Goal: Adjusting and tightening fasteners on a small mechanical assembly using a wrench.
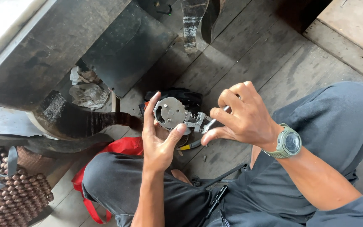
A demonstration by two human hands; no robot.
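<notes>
Two hands work over one round metal part (171, 112), held above the plank floor (248, 46) in front of the person's knees: the left hand (159, 141) has its fingers grasping the disc from below, thumb at one edge and forefinger at the other. The part's flat face looks up at the camera, and its long axis runs left to right, with one spring-loaded arm (195, 121) sticking out rightward. There the right hand (242, 113), wearing one green wristwatch (288, 143), has its fingers clenched on one small wrench (210, 123) that meets that arm.

Soft daylight – sharp focus (top-left overexposed).
</notes>
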